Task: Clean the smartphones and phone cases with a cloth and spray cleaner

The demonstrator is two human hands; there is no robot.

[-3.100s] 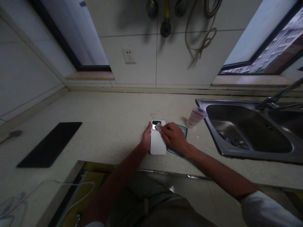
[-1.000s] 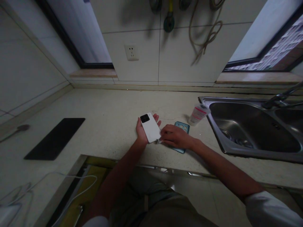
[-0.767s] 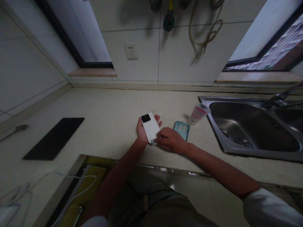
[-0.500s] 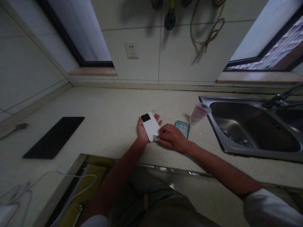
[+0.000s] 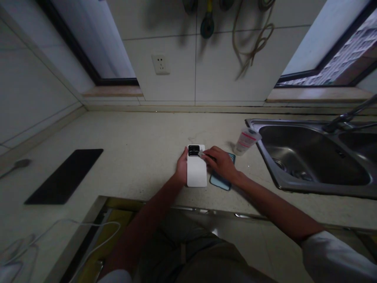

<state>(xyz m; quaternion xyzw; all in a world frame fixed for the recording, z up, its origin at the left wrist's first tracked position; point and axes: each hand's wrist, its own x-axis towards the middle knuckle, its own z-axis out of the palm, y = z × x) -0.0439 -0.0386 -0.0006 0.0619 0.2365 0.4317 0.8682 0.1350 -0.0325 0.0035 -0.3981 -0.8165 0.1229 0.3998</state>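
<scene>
A white phone (image 5: 196,172) lies face down on the pale countertop (image 5: 138,149), its black camera block at the far end. My left hand (image 5: 182,169) grips the phone's left edge. My right hand (image 5: 221,162) pinches a small pale wipe (image 5: 201,153) against the phone's top right corner, beside the camera block. A teal phone case (image 5: 219,181) lies partly under my right hand.
A small plastic bottle with a red label (image 5: 245,140) stands by the steel sink (image 5: 312,157) at the right. A black mat (image 5: 64,175) lies at the left, a spoon (image 5: 14,166) beyond it. White cables (image 5: 59,232) trail at the lower left. The counter's front edge runs below the phone.
The phone was tilted up in my left hand; now it lies straight on the counter. My right hand moved from the phone's near corner to its camera end.
</scene>
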